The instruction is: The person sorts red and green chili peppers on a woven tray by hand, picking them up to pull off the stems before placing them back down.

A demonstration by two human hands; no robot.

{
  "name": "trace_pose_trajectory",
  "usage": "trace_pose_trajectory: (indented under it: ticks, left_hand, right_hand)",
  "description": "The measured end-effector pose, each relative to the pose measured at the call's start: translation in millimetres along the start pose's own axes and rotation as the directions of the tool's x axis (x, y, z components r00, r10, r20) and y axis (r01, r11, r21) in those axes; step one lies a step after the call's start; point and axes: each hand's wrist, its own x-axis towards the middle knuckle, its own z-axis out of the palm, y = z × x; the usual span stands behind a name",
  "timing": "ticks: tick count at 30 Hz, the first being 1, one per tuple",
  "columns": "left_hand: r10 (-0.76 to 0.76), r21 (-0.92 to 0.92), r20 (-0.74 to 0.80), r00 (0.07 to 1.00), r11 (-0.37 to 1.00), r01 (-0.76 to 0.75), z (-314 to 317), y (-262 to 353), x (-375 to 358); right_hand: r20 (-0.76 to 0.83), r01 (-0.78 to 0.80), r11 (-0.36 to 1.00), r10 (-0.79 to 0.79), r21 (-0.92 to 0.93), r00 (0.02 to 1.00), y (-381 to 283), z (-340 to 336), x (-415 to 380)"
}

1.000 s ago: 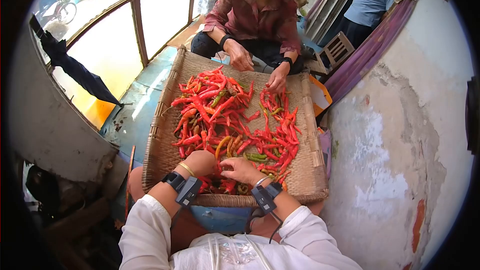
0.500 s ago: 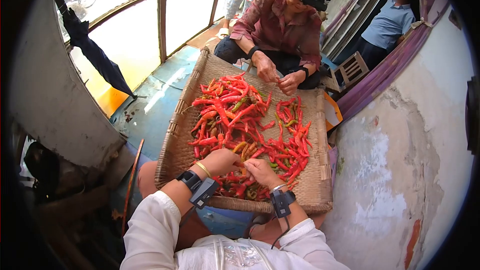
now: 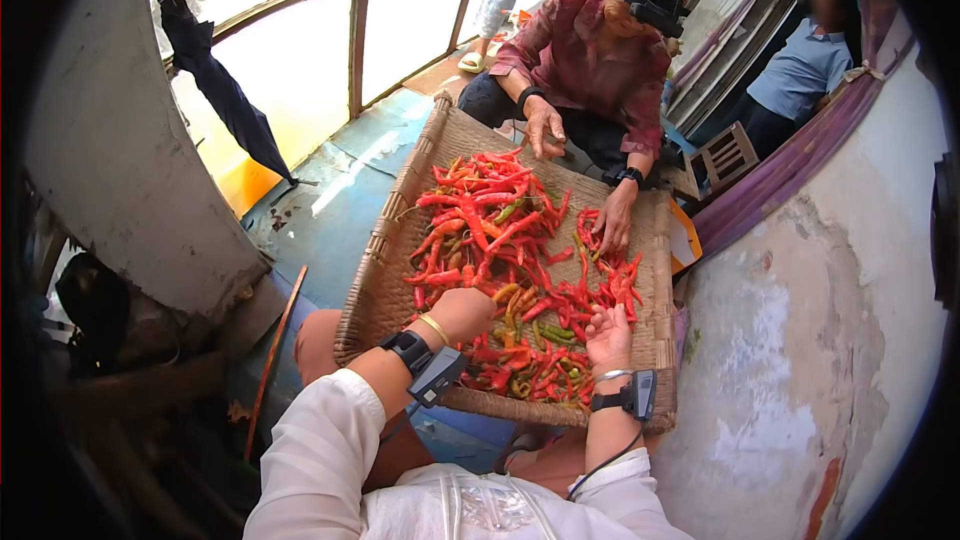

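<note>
A shallow woven basket holds a large heap of red chili peppers, with some green and orange ones among them. My left hand is over the left front of the heap, its fingers curled closed; what they hold, if anything, is hidden. Palm turned up, my right hand rests by the smaller right-hand group of peppers, its fingers apart and slightly bent. I see nothing held in it.
Across the basket a person in a dark red shirt reaches a hand into the right-hand peppers. A folded umbrella leans at the left. A wall stands close on the right. Another person in blue is at the doorway.
My hands have parted from the heap's front middle, the right moving right and turning palm up. The other person's hands have separated, one lowered onto the peppers. The view has shifted slightly.
</note>
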Motion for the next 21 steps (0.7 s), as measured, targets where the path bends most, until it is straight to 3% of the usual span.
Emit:
trace_pose_trajectory:
  ticks: [1,3,5,7,8,9,12,13,15,17,19,21]
  left_hand:
    - [0.0,0.026,0.032,0.999,1.0,-0.001,0,0,0]
    - [-0.007,0.043,0.063,0.998,0.999,0.004,3,-1,-2]
    - [-0.058,0.138,0.079,0.995,0.989,0.047,6,-4,-3]
    - [-0.05,0.156,0.075,0.996,0.987,0.038,14,-11,-2]
    - [-0.04,0.175,0.076,0.996,0.984,0.026,18,-13,-3]
    - [-0.044,0.171,0.073,0.996,0.985,0.031,15,-11,-5]
    - [-0.052,0.216,0.112,0.992,0.976,0.027,7,-6,-6]
    - [-0.056,0.216,0.036,0.998,0.975,0.047,7,-6,-5]
    - [-0.066,0.21,-0.039,0.997,0.975,0.073,6,-6,-3]
    - [-0.101,0.194,-0.161,0.982,0.972,0.132,0,-6,-1]
    - [-0.105,0.199,-0.212,0.972,0.969,0.148,-1,-6,1]
    - [-0.126,0.191,-0.343,0.931,0.961,0.2,2,-8,2]
  right_hand:
    - [-0.059,-0.065,0.995,0.061,-0.07,0.996,5,-1,2]
    - [0.096,0.015,0.942,0.018,-0.335,0.995,18,17,-13]
    - [0.261,0.093,0.789,0.088,-0.607,0.961,33,36,-24]
    - [0.336,0.122,0.588,0.27,-0.799,0.902,49,53,-32]
    - [0.413,0.231,0.49,0.302,-0.84,0.859,53,58,-37]
    - [0.413,0.232,0.487,0.306,-0.842,0.858,60,62,-37]
    - [0.548,0.456,0.323,0.31,-0.829,0.777,75,73,-38]
    - [0.548,0.458,0.317,0.316,-0.83,0.775,81,75,-35]
    - [0.746,0.736,0.127,0.164,-0.665,0.645,95,74,-29]
    - [0.695,0.7,0.075,0.231,-0.71,0.681,88,95,-46]
    - [0.597,0.695,-0.241,0.373,-0.677,0.71,86,100,-52]
    - [0.62,0.721,-0.26,0.377,-0.642,0.688,92,91,-48]
